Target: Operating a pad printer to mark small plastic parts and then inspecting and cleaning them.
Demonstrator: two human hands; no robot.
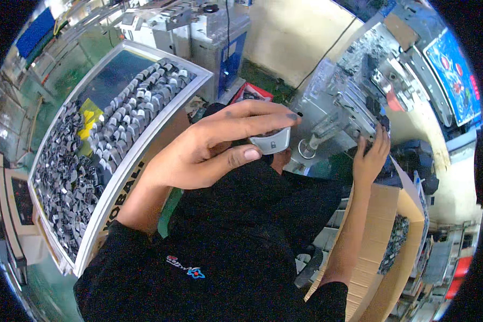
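My left hand [198, 150] is raised at the middle, thumb and fingers pinched on a small curved grey plastic piece [268, 144] with a dark symbol on it. My right hand [373, 155] reaches to the front end of a metal fixture [354, 112] on the machine, fingers apart and bent, their tips touching a dark part [383, 123] there; whether they grip it I cannot tell. Left of me, a metal-framed tray [198, 75] holds rows of similar grey pieces [129, 112], a heap of small dark pieces [70, 182] and yellow sheets [90, 117].
An open cardboard box [370, 236] with small parts stands low at my right. Behind are a grey machine cabinet [204, 37], a red bin [252, 91] on the green floor and a hanging cable. A blue panel with red buttons [453, 75] is at upper right.
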